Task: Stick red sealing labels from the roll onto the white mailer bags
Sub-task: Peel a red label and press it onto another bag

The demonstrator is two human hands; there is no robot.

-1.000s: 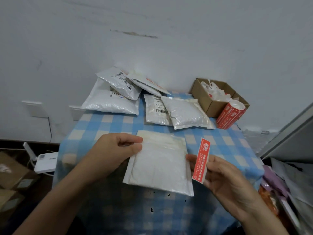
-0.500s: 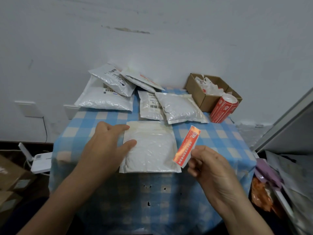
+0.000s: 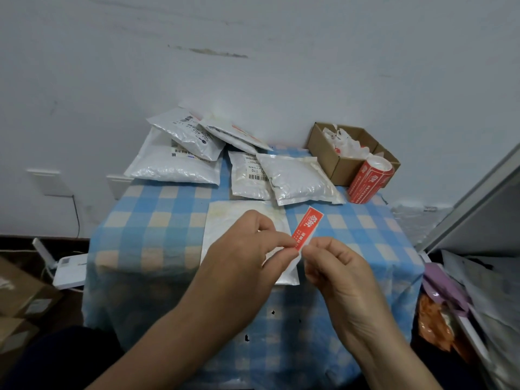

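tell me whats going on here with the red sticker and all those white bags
A person is labelling mailer bags. Both hands, left hand and right hand, pinch the lower end of one red label above a white mailer bag on the checked tablecloth. It is not stuck on yet. The label roll leans by a cardboard box.

Both forearms reach in from the lower edge and converge toward the middle, bare to the wrist. The left hand [image 3: 247,249] shows its back, with thumb and forefinger pinched together at their tips. The right hand [image 3: 337,268] sits just beside it, fingers curled inward and its fingertips [image 3: 309,250] pinched close to the left hand's.
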